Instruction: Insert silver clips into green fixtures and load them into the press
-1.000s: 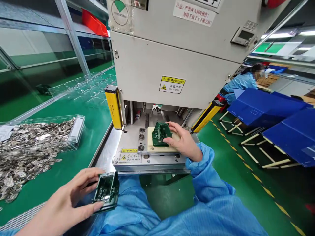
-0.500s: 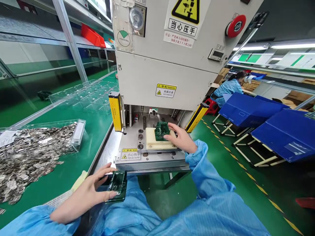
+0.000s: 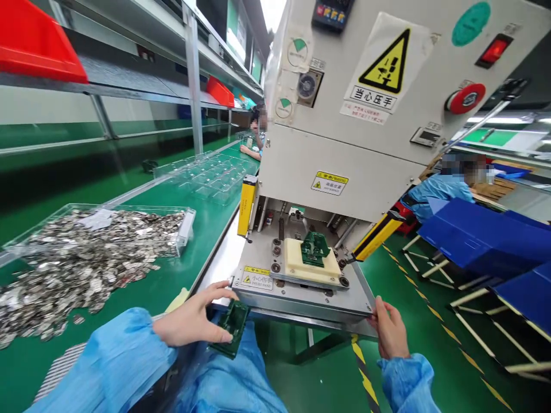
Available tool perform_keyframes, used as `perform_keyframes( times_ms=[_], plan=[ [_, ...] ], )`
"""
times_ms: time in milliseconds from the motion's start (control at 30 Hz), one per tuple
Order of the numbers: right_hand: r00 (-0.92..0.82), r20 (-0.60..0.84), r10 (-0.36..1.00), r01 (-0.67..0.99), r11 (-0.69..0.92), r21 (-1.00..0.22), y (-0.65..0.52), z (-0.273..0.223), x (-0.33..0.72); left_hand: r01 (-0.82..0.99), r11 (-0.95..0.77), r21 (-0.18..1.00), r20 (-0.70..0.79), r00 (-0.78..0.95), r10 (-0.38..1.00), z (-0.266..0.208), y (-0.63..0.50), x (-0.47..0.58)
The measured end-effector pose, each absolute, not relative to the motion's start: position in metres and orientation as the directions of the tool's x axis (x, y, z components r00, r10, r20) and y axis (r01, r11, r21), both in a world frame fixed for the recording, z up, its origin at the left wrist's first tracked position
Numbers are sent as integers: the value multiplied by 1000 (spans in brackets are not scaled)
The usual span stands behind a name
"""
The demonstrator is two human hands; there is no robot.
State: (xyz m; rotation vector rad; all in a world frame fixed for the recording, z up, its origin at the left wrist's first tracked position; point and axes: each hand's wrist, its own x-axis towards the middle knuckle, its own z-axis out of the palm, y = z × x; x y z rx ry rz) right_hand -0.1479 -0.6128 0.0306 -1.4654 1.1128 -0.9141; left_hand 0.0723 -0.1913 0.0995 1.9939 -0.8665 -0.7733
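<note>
The left hand (image 3: 196,315) grasps a green housing (image 3: 237,322), a second green housing (image 3: 314,253) rests on the cream fixture block (image 3: 294,261), and the right hand (image 3: 391,331), grip indeterminable, adjoins the press base (image 3: 297,304).

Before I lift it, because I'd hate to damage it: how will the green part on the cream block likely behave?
The green part is probably stiff, as its edges look crisp and its shape unbowed. Its upright walls look thin, so a hard squeeze there might damage them. It seems unlikely to roll, with a squared base on the cream block.
</note>
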Motion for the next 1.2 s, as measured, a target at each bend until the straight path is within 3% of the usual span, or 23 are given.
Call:
perform_keyframes(
  times_ms=[200, 400, 433, 500, 600, 667, 700, 800, 900, 967, 1067, 1200],
  plan=[
    [184, 118, -976, -322, -173, -931, -609, 32, -134, -227, -391, 892, -203, 571, -795, 103, -195, 86],
    [88, 63, -994, -180, -78, -981, -598, 24, -123, -96, -337, 937, -220, 588, -779, 97, -197, 84],
    [42, 114, -993, -174, -120, -977, -590, 27, -119, -93, -324, 941, -209, 593, -777, 101, -194, 80],
    [-52, 351, -935, -192, -335, -922, -565, 42, -109, -132, -289, 948, -151, 612, -776, 112, -182, 70],
    [22, 770, -638, -82, -769, -634, -509, 75, -89, -222, -209, 952, -4, 677, -736, 129, -145, 52],
    [125, 884, -450, 105, -880, -463, -465, 93, -71, -243, -181, 953, 88, 794, -602, 133, -109, 44],
    [201, 897, -395, 230, -871, -435, -442, 98, -61, -243, -185, 952, 127, 865, -486, 131, -89, 41],
    [589, 773, -236, 480, -667, -570, -378, 99, -24, -224, -271, 936, 240, 971, 26, 117, -20, 37],
    [833, 553, 17, 488, -496, -719, -322, 88, 26, -100, -408, 908, 328, 775, 540, 97, 51, 39],
    [880, 472, 53, 457, -369, -809, -292, 79, 64, 39, -443, 896, 350, 553, 756, 85, 94, 41],
    [931, 353, -95, 337, -156, -929, -263, 68, 117, 188, -420, 888, 342, 341, 876, 75, 142, 49],
    [955, 247, -162, 235, -93, -968, -251, 54, 154, 248, -453, 856, 355, 354, 865, 77, 177, 68]
  ],
)
